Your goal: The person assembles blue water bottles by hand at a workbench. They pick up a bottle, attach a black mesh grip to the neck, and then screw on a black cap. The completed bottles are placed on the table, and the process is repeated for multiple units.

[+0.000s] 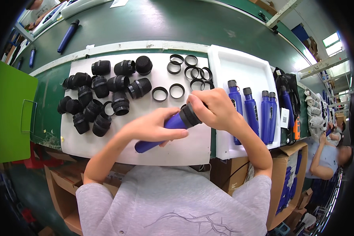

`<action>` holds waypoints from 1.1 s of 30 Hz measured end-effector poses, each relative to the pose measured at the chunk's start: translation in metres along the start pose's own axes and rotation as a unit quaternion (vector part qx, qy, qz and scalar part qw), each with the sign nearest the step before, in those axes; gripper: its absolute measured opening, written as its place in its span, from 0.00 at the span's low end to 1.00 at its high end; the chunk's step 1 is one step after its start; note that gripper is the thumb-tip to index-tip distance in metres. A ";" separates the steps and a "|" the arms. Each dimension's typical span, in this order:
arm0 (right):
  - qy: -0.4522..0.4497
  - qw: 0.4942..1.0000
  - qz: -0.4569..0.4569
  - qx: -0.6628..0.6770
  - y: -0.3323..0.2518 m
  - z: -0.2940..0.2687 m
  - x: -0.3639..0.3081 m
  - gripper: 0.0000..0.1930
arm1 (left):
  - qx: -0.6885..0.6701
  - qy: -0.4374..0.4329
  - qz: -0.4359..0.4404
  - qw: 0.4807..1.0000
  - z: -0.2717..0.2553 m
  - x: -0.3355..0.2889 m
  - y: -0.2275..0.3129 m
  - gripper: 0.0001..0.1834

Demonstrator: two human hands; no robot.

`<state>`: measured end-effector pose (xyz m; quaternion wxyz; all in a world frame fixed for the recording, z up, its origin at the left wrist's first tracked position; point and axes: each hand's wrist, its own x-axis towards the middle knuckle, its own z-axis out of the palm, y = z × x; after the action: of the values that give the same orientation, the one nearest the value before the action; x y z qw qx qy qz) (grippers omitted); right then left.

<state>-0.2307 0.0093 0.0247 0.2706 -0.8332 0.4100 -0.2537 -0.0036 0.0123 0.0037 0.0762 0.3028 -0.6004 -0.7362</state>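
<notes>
A blue handheld microphone [146,146] lies slantwise in front of me, over a white sheet [177,155]. My left hand [155,128] is wrapped round its blue body, with the thumb along the top. At the upper end, the thumb and fingers of my right hand [216,108] grip the black head [189,114]; the fingertips' far side is hidden. Several black mesh microphone heads [100,86] are spread over the left of the sheet. Beyond my hands lie several loose black rings [159,94], some overlapping.
Right of the sheet, a white foam tray [220,148] carries several blue microphone bodies [252,114]. A black bag [289,84] and an orange device [296,128] sit beside it. A green panel [13,114] stands left. Another person [322,159] works at far right.
</notes>
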 end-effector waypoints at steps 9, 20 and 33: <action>0.117 0.955 -0.249 -0.112 0.011 0.009 -0.005 0.06 | -0.166 -0.133 -0.037 0.976 -0.001 0.004 -0.010 0.20; -0.044 0.992 0.111 -0.044 0.004 0.009 0.001 0.21 | 0.069 0.072 -0.063 0.993 0.015 0.007 -0.001 0.16; 0.130 0.952 -0.257 -0.103 0.014 0.009 -0.006 0.07 | -0.230 -0.161 -0.052 0.958 -0.001 0.004 -0.014 0.23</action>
<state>-0.2360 0.0089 0.0074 0.0530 -0.8934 0.2380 -0.3772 -0.0029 0.0134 -0.0111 0.0074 0.1854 -0.4024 -0.8965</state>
